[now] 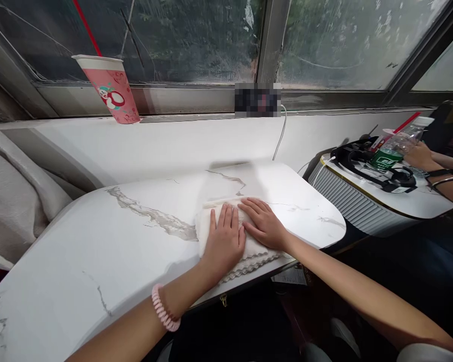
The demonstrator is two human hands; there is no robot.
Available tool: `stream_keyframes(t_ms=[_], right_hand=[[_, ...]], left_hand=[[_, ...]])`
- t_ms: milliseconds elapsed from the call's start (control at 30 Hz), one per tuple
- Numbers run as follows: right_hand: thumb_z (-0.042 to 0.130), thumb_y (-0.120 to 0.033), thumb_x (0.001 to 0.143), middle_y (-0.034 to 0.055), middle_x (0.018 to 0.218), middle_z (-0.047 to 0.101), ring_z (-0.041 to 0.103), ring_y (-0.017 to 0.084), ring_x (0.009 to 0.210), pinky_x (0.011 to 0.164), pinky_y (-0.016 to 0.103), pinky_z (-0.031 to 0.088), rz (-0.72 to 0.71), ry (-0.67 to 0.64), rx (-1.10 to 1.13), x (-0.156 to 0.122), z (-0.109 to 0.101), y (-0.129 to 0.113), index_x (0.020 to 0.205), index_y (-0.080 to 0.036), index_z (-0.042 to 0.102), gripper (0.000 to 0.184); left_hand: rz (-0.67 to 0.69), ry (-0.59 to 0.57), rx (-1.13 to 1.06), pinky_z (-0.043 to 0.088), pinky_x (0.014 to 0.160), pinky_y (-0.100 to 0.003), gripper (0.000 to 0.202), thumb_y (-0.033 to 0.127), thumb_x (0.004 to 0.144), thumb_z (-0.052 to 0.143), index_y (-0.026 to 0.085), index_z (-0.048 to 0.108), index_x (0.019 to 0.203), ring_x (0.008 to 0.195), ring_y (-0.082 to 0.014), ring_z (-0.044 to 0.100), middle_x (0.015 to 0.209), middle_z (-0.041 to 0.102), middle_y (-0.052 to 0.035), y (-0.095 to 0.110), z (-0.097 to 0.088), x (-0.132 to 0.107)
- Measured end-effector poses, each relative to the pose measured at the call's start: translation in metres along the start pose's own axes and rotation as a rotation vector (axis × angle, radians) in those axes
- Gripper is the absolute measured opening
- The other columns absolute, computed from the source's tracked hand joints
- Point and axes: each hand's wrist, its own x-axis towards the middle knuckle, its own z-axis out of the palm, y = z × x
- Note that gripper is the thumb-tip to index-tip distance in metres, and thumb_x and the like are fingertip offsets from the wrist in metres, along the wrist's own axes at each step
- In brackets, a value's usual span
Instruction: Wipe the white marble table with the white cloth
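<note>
A folded cream-white towel (pixel 254 246) with a wavy edge lies at the front edge of the white marble-patterned tabletop (pixel 136 261). My left hand (pixel 225 241) rests flat on the towel's left part, fingers stretched and pointing away from me. On its right part lies my right hand (pixel 264 223), palm down with its fingers stretched toward the left. Both hands press on the cloth from above, and neither grips it. The two hands are close together near the right thumb. The towel's underside is hidden.
A pink paper cup (pixel 113 95) with a red straw stands on the window ledge. A white cable (pixel 282 133) hangs from a blurred-out object. At right, another person's hand (pixel 421 155) is by a plastic bottle (pixel 390 151) on a ribbed side table (pixel 347 193). A grey curtain (pixel 15 191) hangs left.
</note>
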Motion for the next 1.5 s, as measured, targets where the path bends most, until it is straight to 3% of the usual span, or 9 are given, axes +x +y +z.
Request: stream_keyframes(t_ms=[300, 467, 633, 733, 833, 967, 1100, 1300, 1500], right_hand=[[0.036, -0.034, 0.098, 0.0134, 0.149, 0.046, 0.031, 0.028, 0.143, 0.115, 0.050, 0.033, 0.017, 0.002, -0.086, -0.007, 0.000, -0.009, 0.140, -0.012, 0.049, 0.048], [0.031, -0.026, 0.100, 0.0140, 0.146, 0.049, 0.035, 0.029, 0.142, 0.119, 0.052, 0.024, -0.076, -0.070, -0.126, -0.014, -0.012, -0.023, 0.140, -0.010, 0.050, 0.047], [0.035, -0.030, 0.100, 0.0138, 0.148, 0.047, 0.038, 0.028, 0.141, 0.117, 0.053, 0.029, 0.120, -0.165, 0.024, -0.012, -0.024, -0.039, 0.140, -0.011, 0.049, 0.047], [0.036, -0.034, 0.100, 0.0123, 0.147, 0.048, 0.035, 0.027, 0.142, 0.119, 0.055, 0.024, 0.240, -0.122, 0.122, -0.013, -0.019, -0.050, 0.136, -0.013, 0.052, 0.045], [0.036, -0.032, 0.099, 0.0122, 0.149, 0.046, 0.031, 0.026, 0.144, 0.122, 0.054, 0.017, 0.254, -0.033, 0.144, -0.020, -0.011, -0.060, 0.137, -0.012, 0.050, 0.045], [0.039, -0.030, 0.097, 0.0116, 0.149, 0.046, 0.032, 0.025, 0.144, 0.122, 0.053, 0.019, 0.219, -0.004, 0.141, -0.029, -0.010, -0.061, 0.142, -0.012, 0.045, 0.049], [0.041, -0.029, 0.096, 0.0091, 0.149, 0.046, 0.034, 0.025, 0.143, 0.120, 0.054, 0.023, 0.192, -0.009, 0.099, -0.034, -0.015, -0.057, 0.141, -0.016, 0.047, 0.047], [0.042, -0.026, 0.095, 0.0101, 0.149, 0.045, 0.035, 0.026, 0.142, 0.119, 0.056, 0.026, 0.216, -0.005, 0.053, -0.043, -0.018, -0.046, 0.140, -0.016, 0.049, 0.046], [0.037, -0.030, 0.099, 0.0091, 0.150, 0.045, 0.033, 0.024, 0.144, 0.120, 0.053, 0.026, 0.251, 0.017, 0.034, -0.046, -0.023, -0.026, 0.149, -0.020, 0.036, 0.051]], left_hand=[[0.022, -0.015, 0.002, 0.025, 0.115, -0.060, 0.054, 0.030, 0.099, 0.027, 0.005, 0.042, 0.145, 0.140, -0.0318, 0.038, 0.149, 0.042, -0.0183, 0.003, -0.002, -0.005], [0.036, -0.030, 0.012, 0.024, 0.114, -0.061, 0.058, 0.038, 0.099, 0.030, 0.005, 0.042, 0.145, 0.141, -0.0335, 0.036, 0.150, 0.041, -0.0188, 0.004, -0.002, -0.016], [0.040, -0.159, -0.056, 0.020, 0.113, -0.066, 0.075, 0.055, 0.094, 0.038, 0.005, 0.033, 0.149, 0.144, -0.0371, 0.028, 0.154, 0.033, -0.0199, 0.006, -0.011, -0.019], [0.036, -0.248, -0.087, 0.015, 0.113, -0.069, 0.086, 0.063, 0.089, 0.043, 0.005, 0.029, 0.151, 0.146, -0.0395, 0.022, 0.156, 0.028, -0.0214, 0.011, -0.019, -0.022], [0.039, -0.324, -0.134, 0.009, 0.113, -0.070, 0.088, 0.061, 0.086, 0.048, 0.006, 0.027, 0.152, 0.147, -0.0404, 0.016, 0.157, 0.024, -0.0214, 0.012, -0.026, -0.026], [0.071, -0.394, -0.281, 0.008, 0.114, -0.068, 0.093, 0.054, 0.084, 0.054, 0.012, 0.011, 0.156, 0.149, -0.0363, 0.009, 0.161, 0.014, -0.0177, 0.002, -0.035, -0.028], [0.041, -0.304, -0.396, 0.020, 0.116, -0.060, 0.078, 0.043, 0.095, 0.042, 0.022, -0.003, 0.156, 0.150, -0.0282, 0.009, 0.163, 0.009, -0.0124, -0.007, -0.035, -0.028], [0.182, -0.198, -0.249, 0.020, 0.116, -0.059, 0.055, 0.028, 0.098, 0.029, 0.010, 0.032, 0.150, 0.146, -0.0309, 0.024, 0.156, 0.033, -0.0165, 0.005, -0.013, -0.023], [0.184, -0.124, -0.137, 0.021, 0.113, -0.063, 0.061, 0.036, 0.095, 0.036, 0.010, 0.033, 0.150, 0.145, -0.0376, 0.025, 0.156, 0.032, -0.0169, 0.020, 0.002, -0.004]])
